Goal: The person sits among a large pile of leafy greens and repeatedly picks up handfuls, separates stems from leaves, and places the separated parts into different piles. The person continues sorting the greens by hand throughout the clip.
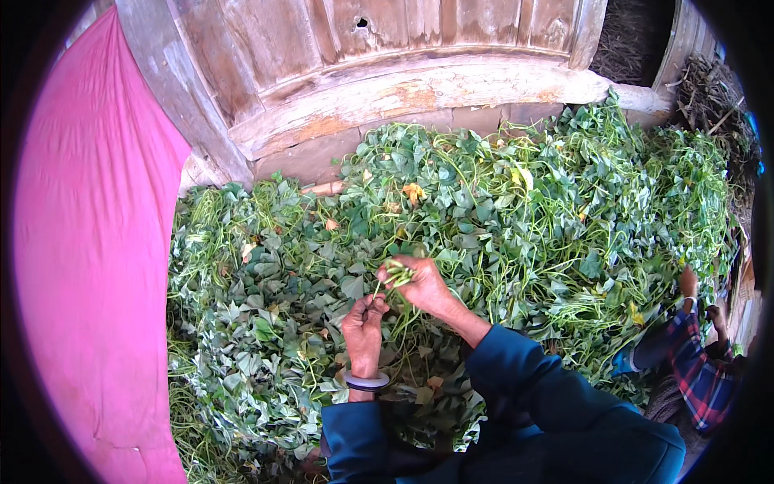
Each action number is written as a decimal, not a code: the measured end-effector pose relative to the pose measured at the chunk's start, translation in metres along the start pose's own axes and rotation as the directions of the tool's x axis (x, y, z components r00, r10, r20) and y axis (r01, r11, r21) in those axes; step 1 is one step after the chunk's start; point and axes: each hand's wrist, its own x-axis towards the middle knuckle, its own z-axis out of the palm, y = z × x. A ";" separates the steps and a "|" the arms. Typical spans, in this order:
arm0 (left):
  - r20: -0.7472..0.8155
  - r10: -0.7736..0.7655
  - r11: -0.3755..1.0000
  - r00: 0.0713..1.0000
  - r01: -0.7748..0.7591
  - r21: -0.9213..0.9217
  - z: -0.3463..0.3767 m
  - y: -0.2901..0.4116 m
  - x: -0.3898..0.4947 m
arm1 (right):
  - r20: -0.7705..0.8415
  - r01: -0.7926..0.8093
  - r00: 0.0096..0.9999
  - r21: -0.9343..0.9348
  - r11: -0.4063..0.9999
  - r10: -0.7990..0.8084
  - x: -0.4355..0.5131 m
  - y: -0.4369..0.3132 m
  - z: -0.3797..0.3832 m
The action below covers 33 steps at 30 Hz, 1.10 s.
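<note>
My right hand (426, 287) grips a small bunch of green vine stems (398, 275), their ends pointing up and to the left. Just below it, my left hand (363, 330) pinches a single thin stem (377, 289) between thumb and fingertips. A pale bangle (366, 381) circles my left wrist. Both hands are above a broad heap of leafy green vines (484, 224), which look like sweet potato vines. Some leaves are yellow or brown, such as a yellowed leaf (413, 192) beyond my hands.
A pink cloth (103, 254) hangs along the left side. Behind the heap stands a weathered wooden wall (387, 30) above a thick wooden sill (417, 91). At right, another person in a plaid sleeve (704, 381) reaches a hand (688, 282) toward the vines. Dry brushwood (710, 97) is piled at far right.
</note>
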 end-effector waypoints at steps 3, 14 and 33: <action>0.113 -0.118 0.992 0.987 0.121 -0.019 -0.008 0.008 -0.002 | -0.068 -0.179 0.964 0.552 0.815 0.258 0.006 0.006 -0.008; 0.155 -0.253 0.966 0.955 0.240 0.099 -0.013 0.024 -0.007 | -0.208 0.063 0.970 -0.295 0.954 -0.128 0.005 0.006 -0.012; 0.197 0.129 0.616 0.972 -0.234 0.752 -0.025 0.001 -0.003 | -0.090 -0.229 0.935 0.586 0.777 0.343 0.012 -0.037 -0.035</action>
